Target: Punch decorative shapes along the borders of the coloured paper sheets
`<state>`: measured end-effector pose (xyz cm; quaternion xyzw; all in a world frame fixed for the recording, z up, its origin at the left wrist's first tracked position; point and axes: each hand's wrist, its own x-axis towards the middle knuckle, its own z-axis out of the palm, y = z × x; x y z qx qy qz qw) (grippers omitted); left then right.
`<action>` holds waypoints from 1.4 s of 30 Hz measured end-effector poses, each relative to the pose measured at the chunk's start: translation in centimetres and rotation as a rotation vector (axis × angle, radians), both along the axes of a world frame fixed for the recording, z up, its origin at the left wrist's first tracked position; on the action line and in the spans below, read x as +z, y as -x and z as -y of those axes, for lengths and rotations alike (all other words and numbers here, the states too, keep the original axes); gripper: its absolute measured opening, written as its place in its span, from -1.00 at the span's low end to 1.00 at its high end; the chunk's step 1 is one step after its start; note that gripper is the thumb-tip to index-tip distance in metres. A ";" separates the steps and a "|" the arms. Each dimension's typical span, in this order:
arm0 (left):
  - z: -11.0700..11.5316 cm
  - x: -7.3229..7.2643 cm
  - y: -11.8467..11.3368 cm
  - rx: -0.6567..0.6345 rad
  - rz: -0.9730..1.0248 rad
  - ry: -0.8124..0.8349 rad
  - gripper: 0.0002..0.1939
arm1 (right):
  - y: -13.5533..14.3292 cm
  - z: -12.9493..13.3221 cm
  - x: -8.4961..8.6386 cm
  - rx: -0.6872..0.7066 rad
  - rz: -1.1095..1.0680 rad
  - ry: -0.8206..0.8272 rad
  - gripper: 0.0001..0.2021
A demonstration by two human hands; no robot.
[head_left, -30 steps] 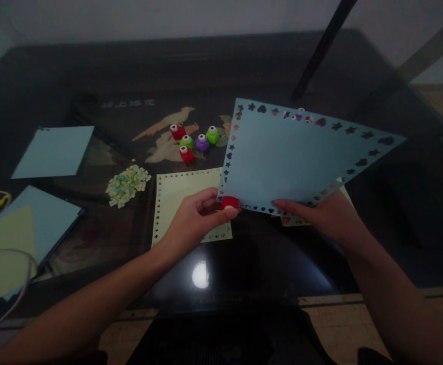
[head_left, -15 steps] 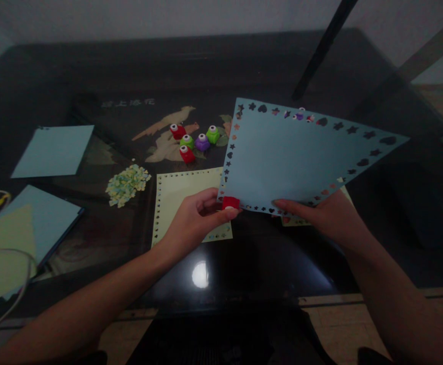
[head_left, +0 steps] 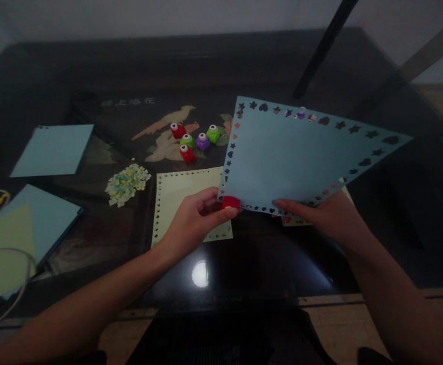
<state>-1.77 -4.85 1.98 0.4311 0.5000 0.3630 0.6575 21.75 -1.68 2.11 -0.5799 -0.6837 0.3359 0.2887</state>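
My left hand (head_left: 206, 213) is closed round a small red craft punch (head_left: 230, 203), its thumb pressed on the near side. The punch sits at the lower left corner of a blue sheet of paper (head_left: 290, 157). Star, heart and other shaped holes run along the edges of that sheet. At its lower edge, my right hand (head_left: 320, 215) pinches the paper, thumb on top and fingers hidden behind. Beneath lies a pale yellow sheet (head_left: 183, 192) with punched borders, partly covered by my left hand and the blue sheet.
Several red, green and purple craft punches (head_left: 202, 142) stand beyond the yellow sheet. A heap of paper cutouts (head_left: 127, 183) lies to the left. Farther left are a blue sheet (head_left: 56, 151), stacked papers (head_left: 49, 213) and a white cable (head_left: 29, 268). Everything rests on a dark glossy table (head_left: 103, 284).
The blue sheet's right side has shifted very slightly to the right. Both hands keep nearly the same place and hold.
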 end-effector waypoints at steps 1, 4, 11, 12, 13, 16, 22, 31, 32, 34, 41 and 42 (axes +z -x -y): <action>0.0 0.0 0.0 0.000 -0.004 -0.001 -0.76 | 0.0 0.0 0.0 0.002 -0.001 0.003 -0.61; 0.0 0.2 -0.1 0.004 -0.005 -0.008 -0.76 | 0.1 0.0 0.2 0.009 -0.005 0.001 -0.62; 0.0 0.0 0.0 -0.006 -0.041 -0.027 -0.76 | 0.1 0.0 0.1 0.004 -0.007 0.007 -0.63; 0.0 0.0 0.0 -0.006 -0.046 -0.033 -0.75 | 0.1 0.0 0.1 0.000 -0.006 0.001 -0.63; 0.0 -0.1 0.1 -0.006 -0.050 -0.036 -0.75 | 0.1 0.0 0.1 -0.002 -0.003 -0.002 -0.64; 0.0 -0.2 0.1 -0.002 -0.052 -0.040 -0.74 | 0.0 0.0 0.1 0.006 0.007 0.000 -0.69; 0.2 -0.3 -0.2 0.025 -0.048 -0.027 -0.77 | 0.0 0.1 0.2 -0.011 0.028 0.008 -0.72; -0.1 -0.2 -0.4 0.045 -0.031 0.011 -0.79 | -0.3 -0.1 -0.2 -0.009 0.022 0.036 -0.72; -0.2 -0.2 -0.4 0.042 -0.032 0.012 -0.80 | -0.3 -0.2 -0.2 -0.001 0.015 0.042 -0.70; -0.2 -0.1 -0.4 0.027 -0.026 0.019 -0.79 | -0.2 -0.2 -0.2 0.013 -0.003 0.046 -0.67; 0.1 0.2 -0.6 -0.004 -0.015 0.019 -0.70 | -0.1 -0.2 0.3 0.007 -0.040 0.049 -0.64; 0.1 0.2 -0.7 -0.008 -0.014 0.015 -0.70 | -0.1 -0.2 0.4 0.004 -0.049 0.052 -0.65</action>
